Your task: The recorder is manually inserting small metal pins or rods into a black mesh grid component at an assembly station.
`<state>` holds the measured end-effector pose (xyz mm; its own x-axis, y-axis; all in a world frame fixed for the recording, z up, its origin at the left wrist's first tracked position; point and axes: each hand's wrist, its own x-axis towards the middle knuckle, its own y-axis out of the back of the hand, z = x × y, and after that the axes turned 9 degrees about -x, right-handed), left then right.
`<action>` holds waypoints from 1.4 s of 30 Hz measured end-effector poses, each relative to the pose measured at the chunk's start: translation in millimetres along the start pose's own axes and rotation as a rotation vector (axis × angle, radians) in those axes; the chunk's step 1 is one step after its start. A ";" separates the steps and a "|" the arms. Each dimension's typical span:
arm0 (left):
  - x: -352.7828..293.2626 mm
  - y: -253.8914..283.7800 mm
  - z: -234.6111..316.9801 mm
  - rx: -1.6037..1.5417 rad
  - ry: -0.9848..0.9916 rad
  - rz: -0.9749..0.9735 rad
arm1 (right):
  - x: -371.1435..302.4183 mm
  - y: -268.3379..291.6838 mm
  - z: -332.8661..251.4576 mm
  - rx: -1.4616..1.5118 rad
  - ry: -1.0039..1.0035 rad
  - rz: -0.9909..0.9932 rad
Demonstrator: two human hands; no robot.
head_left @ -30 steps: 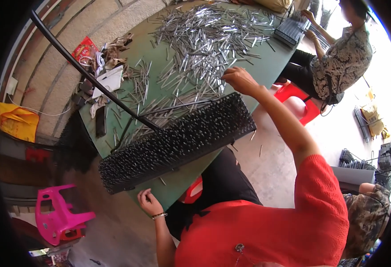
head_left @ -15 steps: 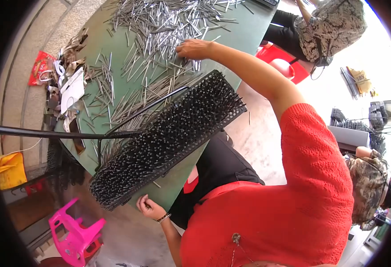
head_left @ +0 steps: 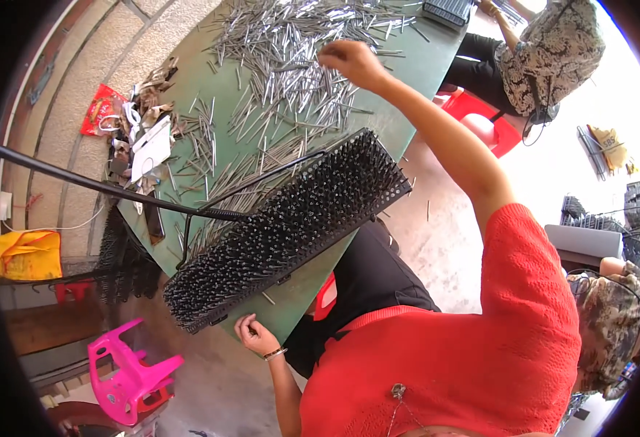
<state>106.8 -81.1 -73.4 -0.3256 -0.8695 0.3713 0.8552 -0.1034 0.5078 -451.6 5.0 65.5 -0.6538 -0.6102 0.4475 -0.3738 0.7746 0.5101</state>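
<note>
My right hand (head_left: 355, 64) is over a loose heap of thin metal rods (head_left: 291, 73) on the green table (head_left: 214, 84). Its fingers are bent in toward the thumb, slightly blurred; what they hold, if anything, I cannot make out. A long black block (head_left: 287, 233), densely set with dark pins with pale tips, lies slantwise across the near part of the table, with holes along its right end. Just below its lower edge, my left hand (head_left: 257, 336) is curled closed by the table's rim, its contents hidden. A bracelet circles that wrist.
A black bar (head_left: 109, 187) reaches in from the left to the block. Scraps and a red packet (head_left: 101, 109) lie at the table's left edge. A pink plastic stool (head_left: 132, 371) stands lower left. Another person (head_left: 553, 62) sits at the upper right near a black tray (head_left: 447, 12).
My right hand has lifted off the rods and moved up and to the right. My left hand stays curled by the table's edge. The whole view has shifted a little.
</note>
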 end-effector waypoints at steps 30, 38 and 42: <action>-15.3 -143.6 224.3 -0.855 0.387 -1.110 | -251.7 44.6 -117.9 0.438 -0.580 -0.365; -18.9 -152.5 217.8 -0.845 0.214 -1.007 | -219.5 69.5 -115.1 0.037 -0.259 -0.069; -23.4 -141.4 213.2 -0.799 0.256 -1.081 | -204.6 64.5 -101.4 -0.088 -0.113 0.008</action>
<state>-92.4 56.9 11.8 -0.9653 -0.2329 -0.1177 0.2503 -0.9540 -0.1652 -275.3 163.0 81.4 -0.7285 -0.5774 0.3687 -0.3120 0.7588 0.5717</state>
